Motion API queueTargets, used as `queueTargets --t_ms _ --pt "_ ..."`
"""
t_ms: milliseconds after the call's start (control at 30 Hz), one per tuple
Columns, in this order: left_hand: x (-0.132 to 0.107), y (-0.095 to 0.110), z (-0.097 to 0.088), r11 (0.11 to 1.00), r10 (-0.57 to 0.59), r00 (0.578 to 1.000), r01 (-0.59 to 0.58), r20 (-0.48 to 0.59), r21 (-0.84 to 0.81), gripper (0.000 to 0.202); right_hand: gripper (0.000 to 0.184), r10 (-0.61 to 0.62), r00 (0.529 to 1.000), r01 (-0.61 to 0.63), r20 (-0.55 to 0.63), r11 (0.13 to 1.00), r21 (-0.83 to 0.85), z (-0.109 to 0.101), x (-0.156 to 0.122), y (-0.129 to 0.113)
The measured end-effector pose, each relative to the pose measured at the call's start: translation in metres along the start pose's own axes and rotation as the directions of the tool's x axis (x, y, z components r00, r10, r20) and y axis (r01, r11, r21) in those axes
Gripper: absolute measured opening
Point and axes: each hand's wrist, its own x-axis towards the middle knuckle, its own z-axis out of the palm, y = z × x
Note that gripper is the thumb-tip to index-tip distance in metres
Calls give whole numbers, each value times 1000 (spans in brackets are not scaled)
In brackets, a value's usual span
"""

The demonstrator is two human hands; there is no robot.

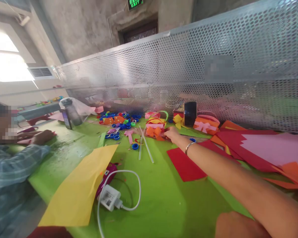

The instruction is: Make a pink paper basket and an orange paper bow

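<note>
My right hand, with a bracelet at its wrist, reaches across the green table. Its fingers are closed at the right side of a small orange paper handbag with a bow, a pink band and a handle. The fingertips are partly hidden. Low at the right, a rounded bit of skin, apparently my left hand, is cut off by the frame edge, and its fingers do not show. A second paper handbag with a pink bow stands further right. Two clear sticks lie crossed in front of the first handbag.
A phone stands upright near the perforated metal screen. Blue-handled scissors are heaped at the back. Yellow paper and a white charger with a cable lie in front. Red paper lies right. Another person's hand rests left.
</note>
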Motion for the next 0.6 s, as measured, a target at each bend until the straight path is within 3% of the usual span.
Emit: queueTargets --t_ms 100,167,300,400,500,600 --pt "-7 10 -8 949 -253 967 251 -15 190 19 35 29 999 -26 28 995 -94 0 -4 -3" --pt "-9 17 -14 938 -284 959 279 -5 206 20 35 23 999 -18 26 988 -152 -1 -7 -7" --pt "-12 29 -24 987 -143 985 136 91 83 25 35 -36 999 38 10 970 -241 -14 -16 -21" --pt "-17 40 -37 997 -66 989 60 134 50 29 34 -109 993 116 43 953 -281 -36 -33 -32" --pt "-27 55 -53 999 6 990 -13 144 49 35 28 -179 972 217 150 929 -299 -74 -68 -37" --pt "-37 71 -67 999 36 985 -40 168 19 39 18 -234 935 310 265 903 -298 -128 -121 -31"
